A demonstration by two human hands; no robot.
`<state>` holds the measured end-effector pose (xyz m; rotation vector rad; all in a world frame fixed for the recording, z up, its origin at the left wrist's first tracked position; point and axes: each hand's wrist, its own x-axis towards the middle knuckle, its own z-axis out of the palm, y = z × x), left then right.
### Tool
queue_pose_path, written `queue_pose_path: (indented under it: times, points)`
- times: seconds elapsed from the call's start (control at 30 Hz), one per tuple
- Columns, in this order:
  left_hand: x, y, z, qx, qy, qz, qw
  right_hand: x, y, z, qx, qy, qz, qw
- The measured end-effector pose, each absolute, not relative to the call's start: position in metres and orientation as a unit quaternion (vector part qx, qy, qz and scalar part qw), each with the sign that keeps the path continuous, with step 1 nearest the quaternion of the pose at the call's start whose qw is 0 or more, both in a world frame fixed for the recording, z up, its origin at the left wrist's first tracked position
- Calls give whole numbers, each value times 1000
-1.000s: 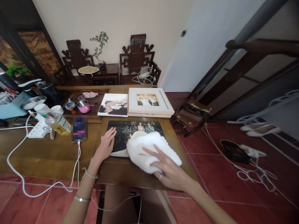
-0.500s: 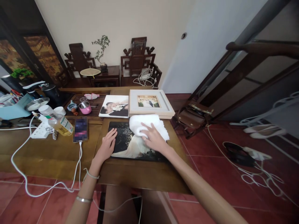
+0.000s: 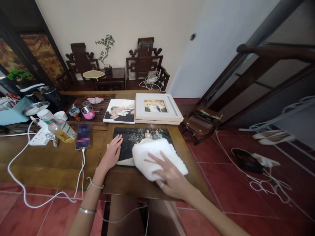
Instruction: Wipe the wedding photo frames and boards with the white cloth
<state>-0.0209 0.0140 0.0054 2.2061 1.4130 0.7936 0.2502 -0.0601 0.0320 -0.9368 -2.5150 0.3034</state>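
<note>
A dark wedding photo (image 3: 126, 144), a flat rectangular piece, lies on the wooden table in front of me. My left hand (image 3: 113, 151) rests on its left edge, fingers stretched out and holding nothing. Under my right hand (image 3: 169, 175) is a folded white cloth (image 3: 154, 154), gripped and pressed down with the fingers spread over it. The cloth covers the lower right of the photo and hangs over its near edge onto the table. Two small figures show at the photo's top, above the cloth.
Behind the photo lie a white-framed picture (image 3: 159, 116) and a white photo book (image 3: 115, 118). To the left are a phone (image 3: 83, 136) on a cable, an oil-coloured bottle (image 3: 64, 131), a power strip (image 3: 40, 137) and a pink cup (image 3: 88, 113). A brown bag (image 3: 203, 124) sits at right.
My right hand has drawn the white cloth toward me and slightly right, from the photo's upper right to its near edge, uncovering the figures. The left hand has stayed on the edge.
</note>
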Motion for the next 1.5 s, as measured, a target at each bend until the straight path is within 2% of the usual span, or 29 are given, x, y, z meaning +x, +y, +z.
queue_pose_path:
  times: [0.27,0.4,0.53,0.8,0.97,1.13,1.37,1.5]
  points:
    - [-21,13,6,785,509,283,211,231,53,33,-457,-862,93,200]
    - [-22,13,5,784,506,293,211,229,75,31,-471,-853,90,207]
    - [-22,14,3,784,503,297,210,234,51,31,-458,-861,94,201]
    - [-21,14,1,785,497,305,210,245,-68,32,-333,-914,97,209]
    - [-21,12,3,780,507,297,215,242,-89,29,-285,-932,86,207]
    - [-21,11,5,774,513,300,219,232,-50,32,-340,-912,109,203]
    - [-20,11,7,772,515,298,224,215,56,34,-478,-856,69,183]
    - [-20,11,6,768,518,302,225,215,61,35,-487,-852,72,178]
